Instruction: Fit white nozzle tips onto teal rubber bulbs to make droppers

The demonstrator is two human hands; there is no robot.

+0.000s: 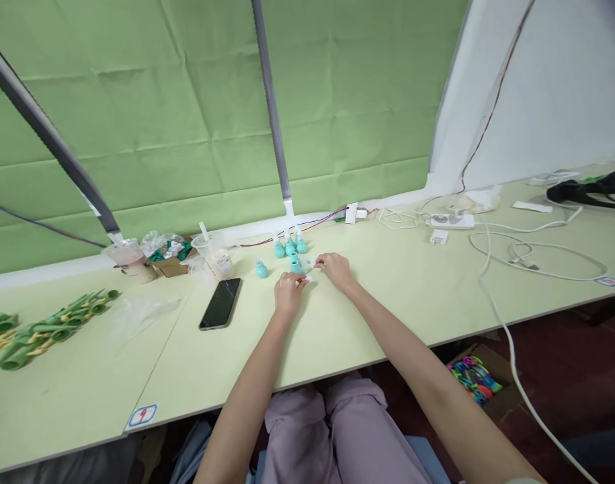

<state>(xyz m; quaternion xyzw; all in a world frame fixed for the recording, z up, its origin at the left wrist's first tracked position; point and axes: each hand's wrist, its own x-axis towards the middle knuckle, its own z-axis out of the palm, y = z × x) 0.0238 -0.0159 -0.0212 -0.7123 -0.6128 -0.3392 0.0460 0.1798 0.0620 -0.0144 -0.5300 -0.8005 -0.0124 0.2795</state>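
Observation:
My left hand is closed in a pinch on a small white piece, its fingertips just in front of two teal rubber bulbs with open tops. To their right, the fingers of my right hand pinch another small, whitish translucent piece. The exact kind of these pieces is too small to make out. Behind the hands stands a cluster of teal bulbs with clear tips. One more teal bulb with a pale tip sits apart on the left.
A black phone lies left of my hands. Behind it are a plastic cup with a straw, a small cardboard box and another cup. Green plastic parts lie far left. A power strip and white cables occupy the right.

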